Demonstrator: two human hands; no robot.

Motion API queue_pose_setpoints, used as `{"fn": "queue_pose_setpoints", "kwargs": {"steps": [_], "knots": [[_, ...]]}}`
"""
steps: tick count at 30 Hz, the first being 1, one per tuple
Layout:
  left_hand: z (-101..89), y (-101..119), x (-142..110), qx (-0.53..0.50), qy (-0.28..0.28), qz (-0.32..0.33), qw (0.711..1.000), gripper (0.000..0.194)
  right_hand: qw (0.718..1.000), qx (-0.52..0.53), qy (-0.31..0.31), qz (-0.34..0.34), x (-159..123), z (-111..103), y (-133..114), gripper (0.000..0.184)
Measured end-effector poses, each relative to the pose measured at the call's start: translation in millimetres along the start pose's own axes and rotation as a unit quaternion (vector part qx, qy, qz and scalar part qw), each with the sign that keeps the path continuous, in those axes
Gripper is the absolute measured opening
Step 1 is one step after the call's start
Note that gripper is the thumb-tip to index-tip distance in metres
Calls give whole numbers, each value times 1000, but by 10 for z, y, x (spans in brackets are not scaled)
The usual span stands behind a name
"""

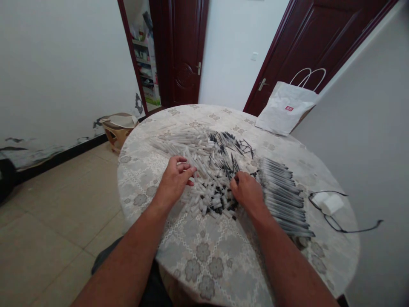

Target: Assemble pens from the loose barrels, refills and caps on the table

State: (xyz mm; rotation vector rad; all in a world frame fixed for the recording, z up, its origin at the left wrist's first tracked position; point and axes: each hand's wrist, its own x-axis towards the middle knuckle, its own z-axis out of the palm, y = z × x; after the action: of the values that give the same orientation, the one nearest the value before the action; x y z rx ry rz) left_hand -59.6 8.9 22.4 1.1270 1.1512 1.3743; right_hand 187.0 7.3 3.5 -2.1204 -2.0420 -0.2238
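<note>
My left hand (175,177) is at the left side of the heap, fingers curled, with a translucent pen barrel at the thumb and fingertips. At the heap's right side, my right hand (247,187) is closed, its fingertips pinched beside black pen refills (230,164); what they grip is mostly hidden. Between and in front of the hands lie many short pale pen caps (200,198) mixed with small black plugs (218,207). Loose translucent pen barrels (182,140) spread behind the left hand. Right of my right hand, assembled-looking pens (284,196) lie side by side in a row.
A patterned cloth covers the round table (204,260). Black-framed glasses (334,224) and a white folded wad (330,204) lie at the right edge. A white paper bag (284,108) stands at the back right. Beyond the table's left side is a stool (116,132).
</note>
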Motion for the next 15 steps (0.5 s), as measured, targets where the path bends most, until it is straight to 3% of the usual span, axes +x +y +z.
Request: {"fn": "queue_pose_setpoints", "kwargs": {"steps": [4,7,11,15], "knots": [[9,49,-12,-104,-11,-49,993,43,993,33,114,-7,-18,-49,39,13],[-11,67,-9,-159,-6,-58,986,28,976,118,170,-68,-57,-138,42,15],[-61,93,17,-241,40,-38,969,28,941,231,146,-200,-117,-211,2,14],[-106,112,29,-283,61,-20,957,33,932,246,117,-238,-127,-163,-15,13]]}}
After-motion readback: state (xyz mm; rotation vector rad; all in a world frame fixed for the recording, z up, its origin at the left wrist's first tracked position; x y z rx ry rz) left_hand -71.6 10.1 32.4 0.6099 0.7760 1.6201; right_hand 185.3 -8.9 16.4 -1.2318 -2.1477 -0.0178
